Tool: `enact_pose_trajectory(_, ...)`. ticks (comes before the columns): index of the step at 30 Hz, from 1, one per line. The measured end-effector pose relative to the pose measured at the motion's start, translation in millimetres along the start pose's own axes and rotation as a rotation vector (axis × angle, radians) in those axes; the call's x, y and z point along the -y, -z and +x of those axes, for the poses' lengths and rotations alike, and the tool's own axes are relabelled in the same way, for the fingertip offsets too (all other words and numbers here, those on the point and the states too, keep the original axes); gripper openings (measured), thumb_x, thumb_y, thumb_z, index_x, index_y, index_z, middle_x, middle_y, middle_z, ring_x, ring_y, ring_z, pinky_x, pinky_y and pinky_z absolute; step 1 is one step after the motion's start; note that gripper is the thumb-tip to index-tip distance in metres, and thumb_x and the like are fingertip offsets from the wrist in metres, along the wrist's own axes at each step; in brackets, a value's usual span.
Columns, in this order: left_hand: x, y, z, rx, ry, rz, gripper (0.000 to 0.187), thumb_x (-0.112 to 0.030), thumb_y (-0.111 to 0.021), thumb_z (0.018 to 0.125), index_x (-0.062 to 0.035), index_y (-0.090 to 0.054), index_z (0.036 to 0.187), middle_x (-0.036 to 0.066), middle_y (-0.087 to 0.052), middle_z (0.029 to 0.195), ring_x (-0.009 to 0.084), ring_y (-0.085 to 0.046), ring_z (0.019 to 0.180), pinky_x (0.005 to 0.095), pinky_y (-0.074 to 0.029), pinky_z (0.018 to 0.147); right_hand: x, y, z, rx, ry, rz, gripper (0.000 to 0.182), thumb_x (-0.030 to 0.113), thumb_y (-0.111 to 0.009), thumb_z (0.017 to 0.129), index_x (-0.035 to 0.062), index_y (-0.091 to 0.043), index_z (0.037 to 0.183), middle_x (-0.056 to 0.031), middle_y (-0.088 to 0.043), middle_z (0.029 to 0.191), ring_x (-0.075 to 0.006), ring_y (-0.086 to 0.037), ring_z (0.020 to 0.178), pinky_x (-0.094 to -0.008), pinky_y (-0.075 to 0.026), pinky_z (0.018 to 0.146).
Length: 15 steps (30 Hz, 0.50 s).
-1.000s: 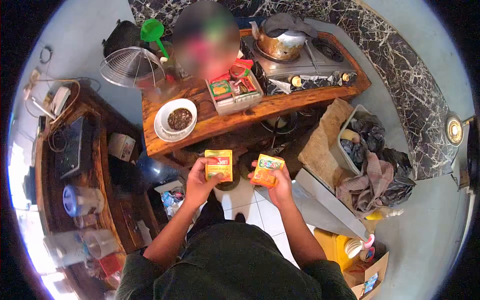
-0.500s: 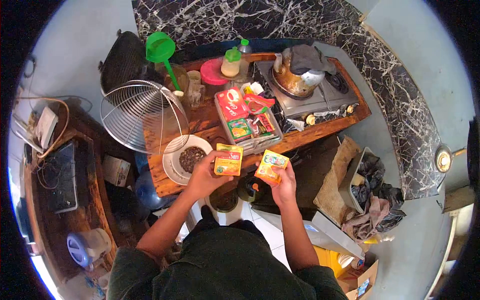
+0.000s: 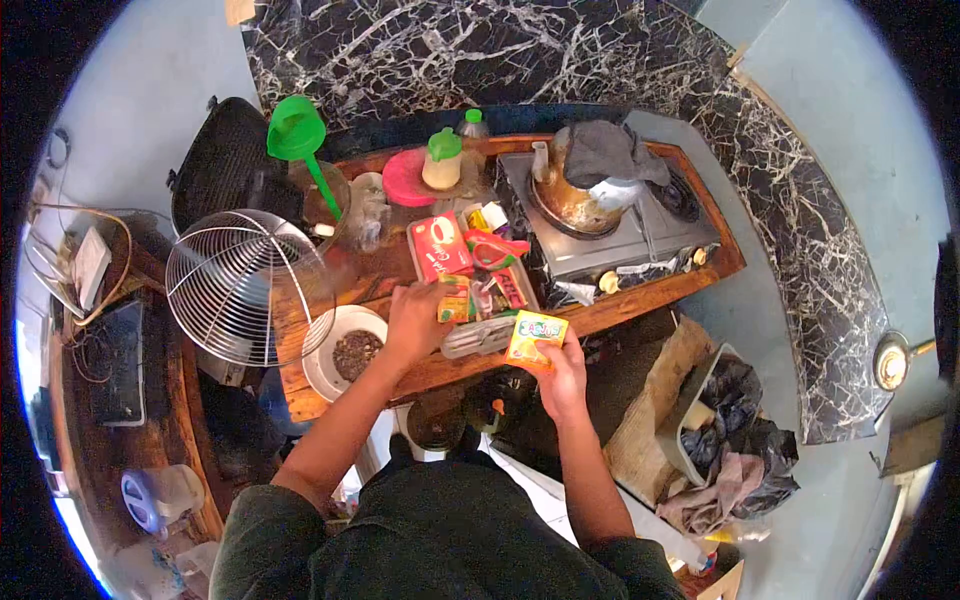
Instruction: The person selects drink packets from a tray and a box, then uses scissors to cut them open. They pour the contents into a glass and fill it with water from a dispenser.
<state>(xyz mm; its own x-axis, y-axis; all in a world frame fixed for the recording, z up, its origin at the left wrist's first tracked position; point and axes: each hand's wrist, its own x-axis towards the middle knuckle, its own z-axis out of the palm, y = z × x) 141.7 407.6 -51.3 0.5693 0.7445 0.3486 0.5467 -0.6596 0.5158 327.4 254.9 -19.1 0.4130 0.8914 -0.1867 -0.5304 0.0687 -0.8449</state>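
My left hand [image 3: 412,325] reaches over the near left part of a plastic basket [image 3: 475,340]. Its fingers are closed on a yellow-orange drink powder sachet [image 3: 455,298], partly covered by the hand, low over the basket's packets. Held up in front of the basket, my right hand [image 3: 563,378] pinches another yellow-orange drink powder sachet [image 3: 536,336] with its printed face towards me. Inside the basket lie a red box [image 3: 439,245], a red-and-green packet [image 3: 495,250] and several small sachets.
A white bowl of dark bits [image 3: 318,375] stands left on the wooden table [image 3: 400,380]. Behind it are a wire cover [image 3: 250,285] and a green ladle [image 3: 297,130]. A kettle [image 3: 575,205] sits on the gas stove [image 3: 590,258]. A bin with black bags [image 3: 715,400] stands right.
My left hand has moved forward with its sachet, from in front of the table to the basket. My right hand still holds its sachet up. The view has shifted slightly.
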Motion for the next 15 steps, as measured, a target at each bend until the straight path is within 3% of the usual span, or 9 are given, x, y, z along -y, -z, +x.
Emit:
enact_pose_trajectory(3, -5.4, -1.0, 2.6, 0.056, 0.035, 0.173, 0.048, -0.028, -0.079, 0.065, -0.0153, -0.065, 0.109, 0.009, -0.065, 0.102, 0.0255, -0.057, 0.103, 0.0434, -0.036, 0.089, 4.0, 14.7, 15.7, 0.012, -0.024, -0.035, 0.028, 0.002, -0.052, 0.086, 0.0030, -0.051, 0.114, -0.0113, -0.062, 0.107, -0.0234, -0.064, 0.097, -0.0408, -0.056, 0.083)
enact_pose_trajectory(6, -13.8, 0.8, 5.8, 0.074, 0.084, 0.249, 0.045, -0.034, -0.080, 0.065, -0.0180, -0.070, 0.105, 0.007, -0.060, 0.108, 0.0266, -0.053, 0.109, 0.0508, -0.033, 0.095, 7.1, 23.3, 30.6, 0.065, -0.021, -0.026, 0.028, 0.002, -0.052, 0.086, 0.0029, -0.051, 0.114, -0.0110, -0.062, 0.108, -0.0227, -0.064, 0.097, -0.0401, -0.056, 0.084)
enact_pose_trajectory(8, -14.4, -3.2, 1.9, -0.067, 0.024, 0.366, 0.042, -0.041, -0.079, 0.065, -0.0199, -0.073, 0.101, 0.005, -0.058, 0.114, 0.0260, -0.048, 0.116, 0.0609, -0.023, 0.104, 5.1, 28.6, 39.3, 0.083, -0.051, -0.017, 0.030, 0.002, -0.053, 0.087, 0.0034, -0.050, 0.117, -0.0102, -0.061, 0.109, -0.0213, -0.064, 0.097, -0.0367, -0.056, 0.082)
enact_pose_trajectory(9, -15.4, -5.2, 0.3, -0.064, 0.031, 0.373, 0.042, -0.041, -0.079, 0.065, -0.0199, -0.073, 0.101, 0.005, -0.058, 0.114, 0.0260, -0.048, 0.116, 0.0609, -0.023, 0.104, 5.1, 30.2, 44.0, 0.097, -0.065, -0.012, 0.032, 0.002, -0.053, 0.088, 0.0040, -0.048, 0.120, -0.0094, -0.061, 0.110, -0.0198, -0.065, 0.097, -0.0333, -0.057, 0.080)
enact_pose_trajectory(11, -18.1, -8.8, -1.0, -0.124, 0.044, 0.400, 0.040, -0.045, -0.077, 0.067, -0.0209, -0.074, 0.099, 0.003, -0.058, 0.115, 0.0248, -0.046, 0.120, 0.0663, -0.010, 0.110, 6.4, 28.5, 50.9, 0.112, -0.090, -0.016, 0.034, 0.001, -0.052, 0.088, 0.0046, -0.048, 0.121, -0.0087, -0.061, 0.111, -0.0202, -0.064, 0.100, -0.0346, -0.057, 0.082)
enact_pose_trajectory(15, -16.8, -15.3, -8.0, -0.101, 0.065, 0.402, 0.039, -0.046, -0.076, 0.068, -0.0215, -0.074, 0.098, 0.000, -0.060, 0.114, 0.0239, -0.047, 0.121, 0.0681, -0.007, 0.110, 0.3, 26.6, 65.0, 0.107, -0.089, -0.075, 0.033, 0.001, -0.054, 0.087, 0.0031, -0.048, 0.119, -0.0090, -0.060, 0.112, -0.0203, -0.063, 0.101, -0.0356, -0.055, 0.085)
